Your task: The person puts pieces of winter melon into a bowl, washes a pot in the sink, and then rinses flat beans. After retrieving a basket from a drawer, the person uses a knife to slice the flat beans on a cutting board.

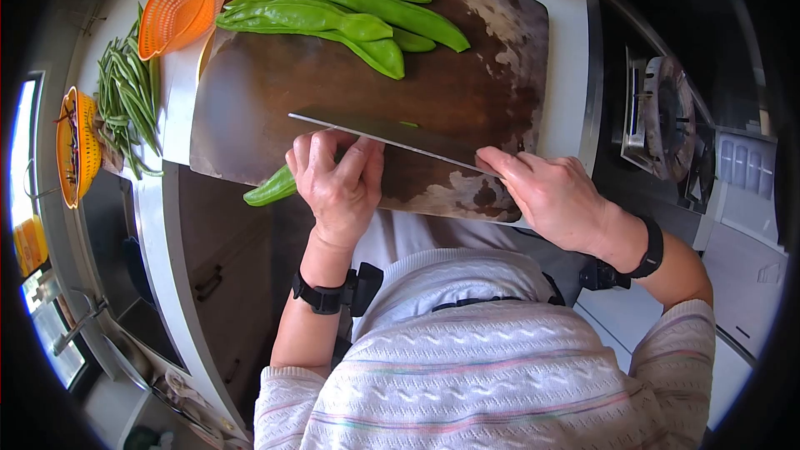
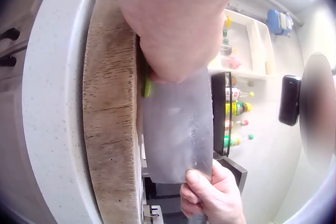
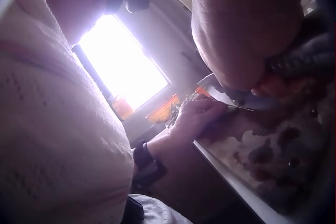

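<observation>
A cleaver (image 1: 392, 133) stands on its edge over the round-cornered wooden board (image 1: 275, 75). My right hand (image 1: 550, 196) grips it at the handle end; the left wrist view shows that thumb against the blade (image 2: 178, 124). My left hand (image 1: 337, 179) presses a green bean pod (image 1: 271, 188) at the board's front edge, fingers curled over it beside the blade; the pod's end sticks out left. A small green piece (image 1: 408, 124) lies behind the blade. Several flat pods (image 1: 333, 17) lie at the back of the board.
An orange basket (image 1: 177, 8) and a pile of thin green beans (image 1: 127, 92) are left of the board, with a yellow basket (image 1: 77, 146) farther left. A gas burner (image 1: 669, 117) is at the right. A metal bowl rim shows behind the board.
</observation>
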Demonstrator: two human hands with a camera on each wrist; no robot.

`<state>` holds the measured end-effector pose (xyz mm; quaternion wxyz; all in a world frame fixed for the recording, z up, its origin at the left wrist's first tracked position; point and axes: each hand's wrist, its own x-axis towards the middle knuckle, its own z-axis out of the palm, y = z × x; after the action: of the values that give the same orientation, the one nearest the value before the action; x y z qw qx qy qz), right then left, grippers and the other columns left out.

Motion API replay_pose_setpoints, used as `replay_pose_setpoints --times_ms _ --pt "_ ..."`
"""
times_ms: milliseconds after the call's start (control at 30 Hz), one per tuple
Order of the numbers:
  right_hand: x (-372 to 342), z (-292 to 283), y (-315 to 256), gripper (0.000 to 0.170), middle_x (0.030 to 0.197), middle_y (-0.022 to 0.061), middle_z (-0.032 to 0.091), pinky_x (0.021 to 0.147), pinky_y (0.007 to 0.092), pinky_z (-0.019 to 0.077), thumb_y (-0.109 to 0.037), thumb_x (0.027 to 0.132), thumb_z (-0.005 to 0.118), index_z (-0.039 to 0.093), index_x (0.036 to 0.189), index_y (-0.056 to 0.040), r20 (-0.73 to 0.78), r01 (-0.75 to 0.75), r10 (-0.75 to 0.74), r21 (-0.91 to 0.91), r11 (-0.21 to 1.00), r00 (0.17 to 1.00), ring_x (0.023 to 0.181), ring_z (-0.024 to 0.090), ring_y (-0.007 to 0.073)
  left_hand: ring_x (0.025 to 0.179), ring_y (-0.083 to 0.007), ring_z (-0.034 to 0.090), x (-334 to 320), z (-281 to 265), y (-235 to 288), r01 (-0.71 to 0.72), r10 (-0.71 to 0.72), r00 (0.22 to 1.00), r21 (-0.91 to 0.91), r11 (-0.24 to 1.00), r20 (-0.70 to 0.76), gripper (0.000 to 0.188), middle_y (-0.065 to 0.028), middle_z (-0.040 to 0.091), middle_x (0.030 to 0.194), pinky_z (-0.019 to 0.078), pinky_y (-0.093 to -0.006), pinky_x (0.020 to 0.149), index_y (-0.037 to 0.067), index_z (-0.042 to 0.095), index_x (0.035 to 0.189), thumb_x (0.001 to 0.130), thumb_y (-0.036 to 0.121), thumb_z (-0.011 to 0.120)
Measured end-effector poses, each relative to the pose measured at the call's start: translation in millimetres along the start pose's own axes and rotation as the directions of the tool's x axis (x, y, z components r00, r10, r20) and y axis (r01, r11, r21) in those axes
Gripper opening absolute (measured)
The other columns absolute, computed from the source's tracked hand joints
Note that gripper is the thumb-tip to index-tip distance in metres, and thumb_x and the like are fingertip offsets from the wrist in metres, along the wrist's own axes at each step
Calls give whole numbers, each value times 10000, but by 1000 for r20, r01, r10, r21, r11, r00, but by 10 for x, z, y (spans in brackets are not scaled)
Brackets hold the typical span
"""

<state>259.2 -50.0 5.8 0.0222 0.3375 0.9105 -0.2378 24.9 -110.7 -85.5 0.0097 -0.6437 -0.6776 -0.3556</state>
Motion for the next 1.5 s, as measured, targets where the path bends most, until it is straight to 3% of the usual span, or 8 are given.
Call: replay_pose_setpoints --times_ms 167,367,667,767,867,1267,1367,1500 --pt "-89 -64 -46 361 752 145 611 552 388 522 -71 848 509 474 1206 -40 17 1 0 -19 1000 1000 637 638 303 803 -253 496 29 -14 9 -61 63 996 26 998 -58 148 -33 536 896 362 -367 688 153 681 773 632 121 715" --pt "-36 -75 -83 319 750 160 614 560 402 525 -67 849 490 486 1165 -25 33 9 -9 5 1000 999 644 641 321 881 -286 495 27 -33 25 -26 26 1000 15 1000 3 104 -66 538 903 391 -398 785 96 669 785 695 137 702" --pt "153 -58 0 270 866 161 651 624 407 518 -70 870 519 506 1134 -17 73 -47 46 16 999 996 736 638 331 783 -244 500 22 25 -3 -39 39 997 -9 999 -71 135 -29 527 819 361 -372 682 149 671 766 638 128 710" --pt "85 -118 -53 304 719 173 626 586 408 529 -25 809 498 486 1110 15 19 53 -54 64 997 998 660 644 333 798 -246 504 31 -6 12 -39 39 998 7 999 -56 148 -31 536 843 362 -373 684 152 673 773 633 121 707" --pt "61 -135 -93 288 868 165 649 608 421 515 -40 847 511 503 1134 -16 118 -46 45 12 999 992 731 643 330 845 -265 487 42 -34 10 -50 51 998 36 998 -29 122 -53 531 885 385 -376 728 104 682 790 676 132 716" --pt "137 -125 -131 264 712 190 626 604 426 518 -55 809 490 487 1066 6 66 14 -18 68 998 998 710 645 352 778 -245 493 33 -12 12 -48 49 997 24 999 -58 155 -25 532 832 358 -368 680 159 670 763 619 126 719" --pt "149 -152 -143 285 832 177 646 608 413 523 -56 849 520 503 1130 -9 142 -37 36 6 999 989 701 641 338 808 -265 500 32 -40 25 -29 29 999 -10 1000 -34 114 -43 535 855 385 -377 740 102 668 767 666 111 721" --pt "410 6 -164 260 783 186 640 589 426 516 -68 859 518 511 1112 -7 131 -33 29 31 999 991 695 638 345 802 -259 502 31 -29 35 -29 29 999 -4 1000 -18 109 -41 537 838 386 -372 730 103 669 764 671 116 724"
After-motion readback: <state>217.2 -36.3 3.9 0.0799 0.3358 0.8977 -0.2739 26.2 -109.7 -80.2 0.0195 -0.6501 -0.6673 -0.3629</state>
